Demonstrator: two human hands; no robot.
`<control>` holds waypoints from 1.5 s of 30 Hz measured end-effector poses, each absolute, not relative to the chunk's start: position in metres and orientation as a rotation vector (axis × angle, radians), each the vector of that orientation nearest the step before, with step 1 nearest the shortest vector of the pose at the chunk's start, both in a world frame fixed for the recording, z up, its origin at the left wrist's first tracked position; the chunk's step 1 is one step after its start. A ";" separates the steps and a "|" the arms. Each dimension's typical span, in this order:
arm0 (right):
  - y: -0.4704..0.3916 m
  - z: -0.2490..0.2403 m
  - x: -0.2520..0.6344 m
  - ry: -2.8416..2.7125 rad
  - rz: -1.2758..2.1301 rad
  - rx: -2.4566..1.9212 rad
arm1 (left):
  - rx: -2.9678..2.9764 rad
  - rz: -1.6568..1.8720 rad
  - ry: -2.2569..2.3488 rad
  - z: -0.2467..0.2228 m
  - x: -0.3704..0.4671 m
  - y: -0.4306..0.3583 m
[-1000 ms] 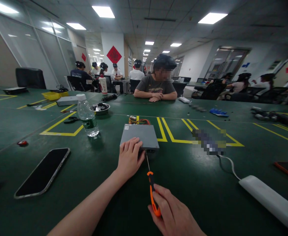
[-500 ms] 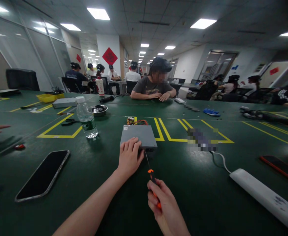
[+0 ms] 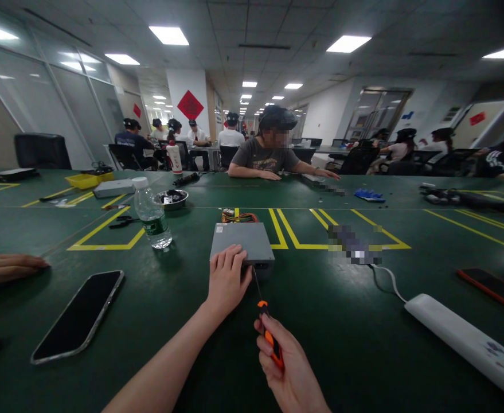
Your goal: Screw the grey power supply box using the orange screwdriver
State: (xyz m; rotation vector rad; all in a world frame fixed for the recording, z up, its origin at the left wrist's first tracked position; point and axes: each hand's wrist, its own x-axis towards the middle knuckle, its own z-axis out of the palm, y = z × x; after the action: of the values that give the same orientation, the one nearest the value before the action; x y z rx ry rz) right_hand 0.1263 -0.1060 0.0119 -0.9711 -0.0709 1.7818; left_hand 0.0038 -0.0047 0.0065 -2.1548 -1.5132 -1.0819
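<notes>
Gripping screwdriver (image 3: 262,307), R hand (image 3: 286,360); L hand (image 3: 227,281) clasps box (image 3: 254,237) @ nr edge; phone (image 3: 79,316) apart.

L hand (image 3: 227,279), L forearm (image 3: 170,355) & R hand (image 3: 284,353) bare.

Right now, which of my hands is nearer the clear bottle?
Left. Your left hand rests on the grey box, right of the bottle; your right hand is farther right and closer to you.
</notes>
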 end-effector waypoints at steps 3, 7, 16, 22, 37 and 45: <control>-0.105 0.012 0.128 -0.009 1.792 -0.926 | -2.153 -1.085 -1.507 0.007 0.004 -0.005; -0.102 0.016 0.124 0.049 1.868 -0.944 | -2.149 -1.070 -1.503 0.008 0.004 -0.006; -0.108 0.016 0.120 -0.048 1.728 -0.936 | -2.148 -1.049 -1.516 0.006 0.003 -0.005; -0.109 0.017 0.118 -0.021 1.855 -1.005 | -2.145 -1.056 -1.500 0.009 0.003 -0.006; -0.108 0.009 0.118 -0.120 1.829 -1.054 | -2.146 -1.100 -1.494 0.007 0.003 -0.004; -0.116 -0.013 0.123 -0.523 1.637 -1.015 | -2.146 -1.089 -1.523 0.008 0.004 -0.006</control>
State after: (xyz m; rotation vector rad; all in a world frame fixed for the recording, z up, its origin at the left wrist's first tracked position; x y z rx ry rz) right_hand 0.1230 -0.1156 -0.0128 -1.0153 -0.5233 1.6367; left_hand 0.0040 -0.0057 0.0079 -2.1461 -1.5232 -1.0893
